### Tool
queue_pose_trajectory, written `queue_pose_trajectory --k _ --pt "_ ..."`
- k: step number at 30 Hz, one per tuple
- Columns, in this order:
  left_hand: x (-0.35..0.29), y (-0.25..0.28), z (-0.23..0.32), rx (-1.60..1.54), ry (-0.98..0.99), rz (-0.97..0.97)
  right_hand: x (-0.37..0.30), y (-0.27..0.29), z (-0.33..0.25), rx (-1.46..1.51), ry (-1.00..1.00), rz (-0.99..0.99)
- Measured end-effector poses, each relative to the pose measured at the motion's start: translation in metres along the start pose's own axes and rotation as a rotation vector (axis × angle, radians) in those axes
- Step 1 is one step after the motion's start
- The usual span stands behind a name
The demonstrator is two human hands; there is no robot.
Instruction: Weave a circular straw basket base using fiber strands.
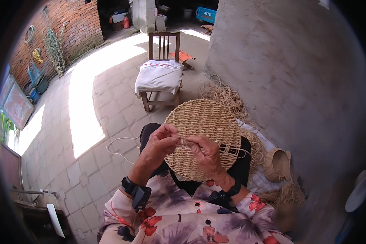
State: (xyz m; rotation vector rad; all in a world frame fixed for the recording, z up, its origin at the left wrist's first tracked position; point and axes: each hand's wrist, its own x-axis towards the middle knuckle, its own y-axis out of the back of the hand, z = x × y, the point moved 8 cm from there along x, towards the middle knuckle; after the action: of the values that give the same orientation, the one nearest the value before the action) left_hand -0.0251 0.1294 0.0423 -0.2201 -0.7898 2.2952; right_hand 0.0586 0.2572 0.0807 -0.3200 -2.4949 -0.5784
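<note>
A round, tan woven mat lies across my dark-trousered lap. Over its near left part, my left hand pinches a thin straw-coloured cord between thumb and fingertips. Close by on the right, my right hand is closed on the same cord, its fingertips almost meeting the left ones. A loose length of pale cord loops out beyond my left hand. Beside my right hand a slim, dark looped thing lies over the mat; its kind is unclear. The fingers partly hide the cord.
A wooden chair with a white cloth stands ahead, an orange folding stool behind it. Heaped straw-coloured cord lies along the grey wall at the right. A woven basket rests nearer, by more cord.
</note>
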Motion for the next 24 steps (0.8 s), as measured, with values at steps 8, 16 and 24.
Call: queue_pose_trajectory --k 8,16,24 --pt "0.015 0.001 -0.020 0.851 -0.039 0.007 -0.012 0.041 0.021 -0.273 -0.202 0.091" --pt "0.016 -0.043 -0.034 1.512 -0.423 -0.138 -0.014 -0.003 0.052 -0.821 0.010 -0.109" --pt "0.035 -0.030 -0.042 1.552 -0.265 -0.141 -0.016 0.001 0.044 -0.753 0.019 -0.055"
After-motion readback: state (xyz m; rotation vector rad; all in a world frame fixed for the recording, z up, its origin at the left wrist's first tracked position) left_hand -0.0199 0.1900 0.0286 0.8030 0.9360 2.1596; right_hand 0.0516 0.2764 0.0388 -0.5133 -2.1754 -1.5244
